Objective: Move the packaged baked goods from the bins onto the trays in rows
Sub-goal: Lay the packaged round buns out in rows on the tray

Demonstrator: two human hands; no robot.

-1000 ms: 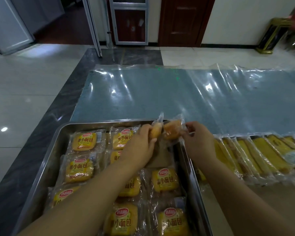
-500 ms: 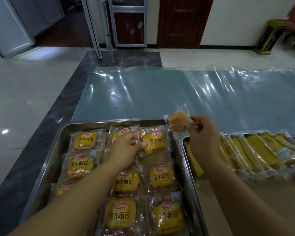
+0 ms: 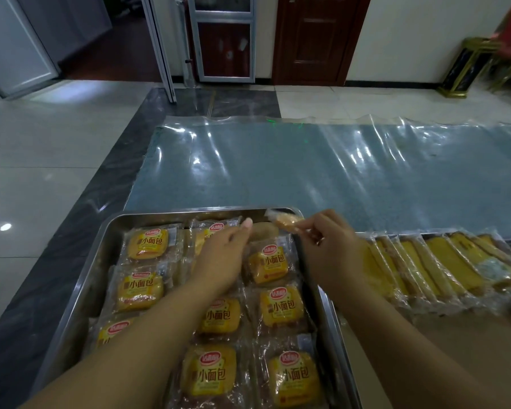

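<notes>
While the right hand (image 3: 334, 255) pinches a small wrapped bun (image 3: 286, 225) above the far-right corner of the tray (image 3: 109, 240), mid-frame, the left hand (image 3: 222, 255) extends beside it, fingers (image 3: 247, 224) loosely straight, holding nothing. Left hand covers part of the top-row packets (image 3: 148, 243). Brownish patch (image 3: 264, 231) below the bun: unclear. Long packets (image 3: 443, 258) at right run off-frame. Film-covered surface (image 3: 278, 172) lies open beyond the rim.

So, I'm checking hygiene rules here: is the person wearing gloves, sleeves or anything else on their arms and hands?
No gloves: the left hand and right hand are bare. The left forearm and right forearm show no sleeves, watch or bracelet.
</notes>
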